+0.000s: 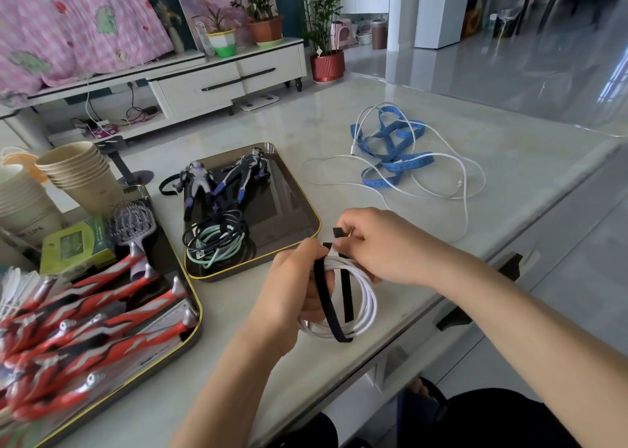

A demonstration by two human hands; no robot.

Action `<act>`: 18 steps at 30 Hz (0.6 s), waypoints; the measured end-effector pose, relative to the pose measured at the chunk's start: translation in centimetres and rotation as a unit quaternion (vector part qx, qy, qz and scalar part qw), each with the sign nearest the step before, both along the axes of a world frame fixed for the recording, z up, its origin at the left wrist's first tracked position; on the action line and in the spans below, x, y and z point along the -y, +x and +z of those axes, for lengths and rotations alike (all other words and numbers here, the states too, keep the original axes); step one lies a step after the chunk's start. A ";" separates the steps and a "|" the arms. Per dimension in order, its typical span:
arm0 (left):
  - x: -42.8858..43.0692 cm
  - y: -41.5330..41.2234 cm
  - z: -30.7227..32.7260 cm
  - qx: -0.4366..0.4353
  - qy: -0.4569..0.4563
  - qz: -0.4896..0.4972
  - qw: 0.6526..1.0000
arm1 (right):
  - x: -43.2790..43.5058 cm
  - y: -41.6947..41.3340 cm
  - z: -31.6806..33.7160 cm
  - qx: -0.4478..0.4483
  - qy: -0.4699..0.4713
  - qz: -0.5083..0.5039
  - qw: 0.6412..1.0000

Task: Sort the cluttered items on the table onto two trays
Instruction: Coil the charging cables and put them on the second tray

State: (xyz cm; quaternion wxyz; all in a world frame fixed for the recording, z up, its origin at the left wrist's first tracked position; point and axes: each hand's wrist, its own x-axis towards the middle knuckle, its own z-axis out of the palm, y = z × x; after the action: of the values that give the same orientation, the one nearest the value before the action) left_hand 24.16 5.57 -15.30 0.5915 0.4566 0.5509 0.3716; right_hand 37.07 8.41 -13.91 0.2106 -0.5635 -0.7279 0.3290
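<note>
My left hand [292, 287] grips a coiled white cable [365, 306] just above the table's front edge. A black strap [328, 298] loops around the coil, and my right hand [377, 243] pinches its upper end. A dark tray [299, 206] with a gold rim lies behind my hands, holding two toy figures [224, 179] and coiled black and mint cables [215, 240]. Another tray [193, 311] at the left carries several red-and-silver toys [88, 325], a hairbrush [134, 230] and a green packet [76, 245]. A loose white cable [470, 189] and a blue measuring tape [396, 148] lie tangled at the far right.
Stacks of paper cups [80, 172] stand at the left behind the trays, beside a black stand [127, 168]. A black band [166, 185] lies by the far tray's left rim. The table's front edge runs diagonally at the right, with the floor beyond.
</note>
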 end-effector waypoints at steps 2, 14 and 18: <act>0.0 0.0 0.0 0.009 -0.001 0.006 1.000 | 0.3 -0.6 -0.2 0.048 0.045 -0.004 0.998; -0.8 0.0 -1.3 0.053 0.078 0.117 0.989 | -0.2 -1.8 -1.4 -0.061 0.065 -0.100 0.991; -0.8 0.0 -1.6 0.013 0.128 0.127 0.984 | -0.4 -1.9 -1.6 -0.075 0.078 -0.115 0.988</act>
State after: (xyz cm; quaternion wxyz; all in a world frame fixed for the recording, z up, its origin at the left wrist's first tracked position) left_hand 24.16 6.39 -16.90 0.4837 0.4499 0.5444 0.5170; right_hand 35.18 8.80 -15.51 0.3439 -0.5993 -0.6638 0.2863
